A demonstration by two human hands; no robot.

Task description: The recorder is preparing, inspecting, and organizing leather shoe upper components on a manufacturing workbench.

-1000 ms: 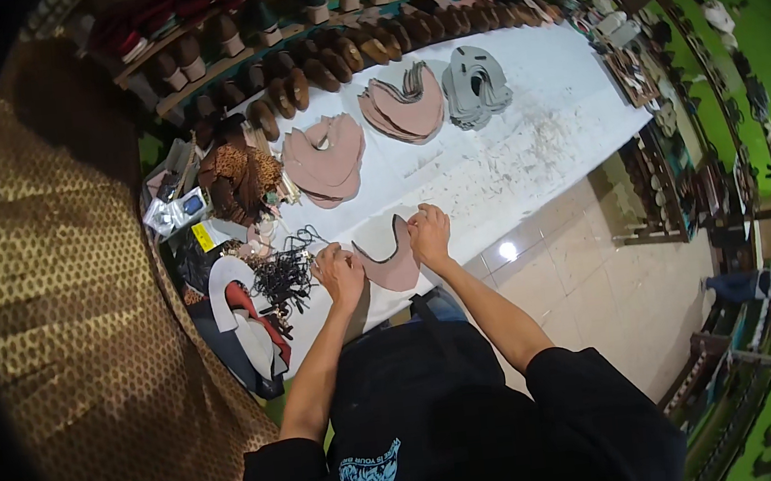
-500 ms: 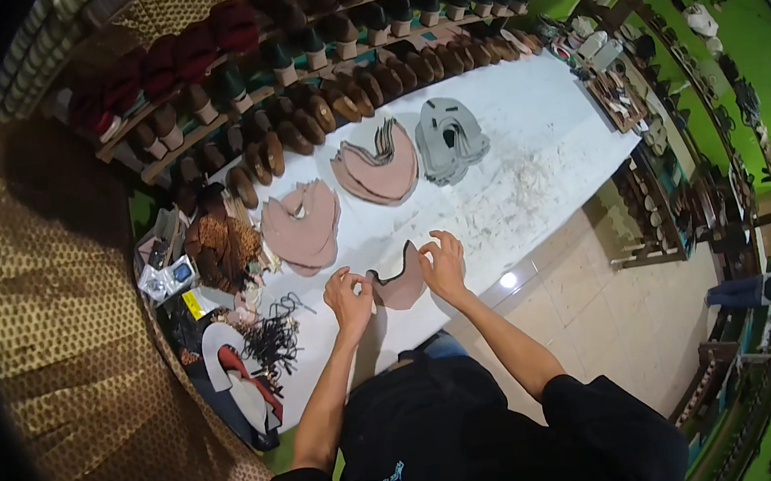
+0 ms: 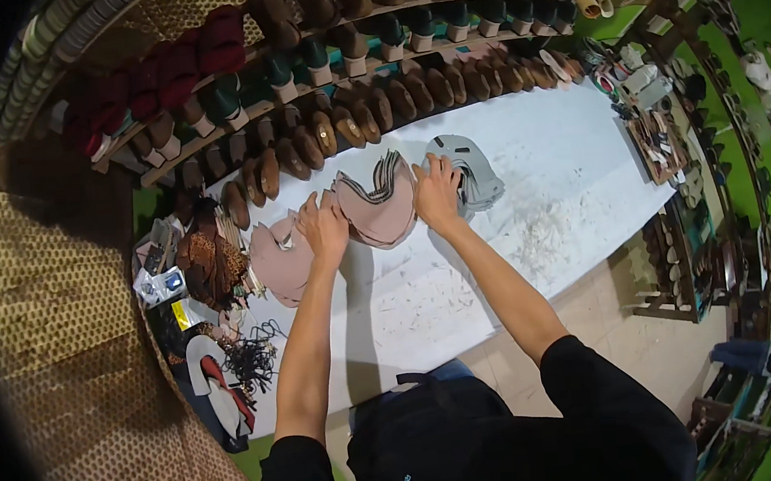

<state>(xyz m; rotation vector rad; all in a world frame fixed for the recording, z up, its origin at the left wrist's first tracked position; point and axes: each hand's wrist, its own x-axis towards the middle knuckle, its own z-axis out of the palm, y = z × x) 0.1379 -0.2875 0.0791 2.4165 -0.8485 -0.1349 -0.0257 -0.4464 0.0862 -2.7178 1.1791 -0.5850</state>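
Along the back of the white-covered table [image 3: 582, 140] stands a row of brown shoe forms [image 3: 381, 109]; a tangle of black cords [image 3: 250, 363] and a brown leopard-print cloth [image 3: 211, 261] lie at left. A flat pink curved-sheet stack [image 3: 278, 271] sits partly behind the left hand [image 3: 324, 230], and a grey cut-sheet stack [image 3: 485, 185] partly behind the right hand [image 3: 437, 197]. A second ago both hands held a single pink U-shaped piece near the front edge; now they flank the U-shaped pink layered stack [image 3: 384, 222] between those two. Each hand's fingers are slightly spread at its sides; whether they pinch its edges, I cannot tell.
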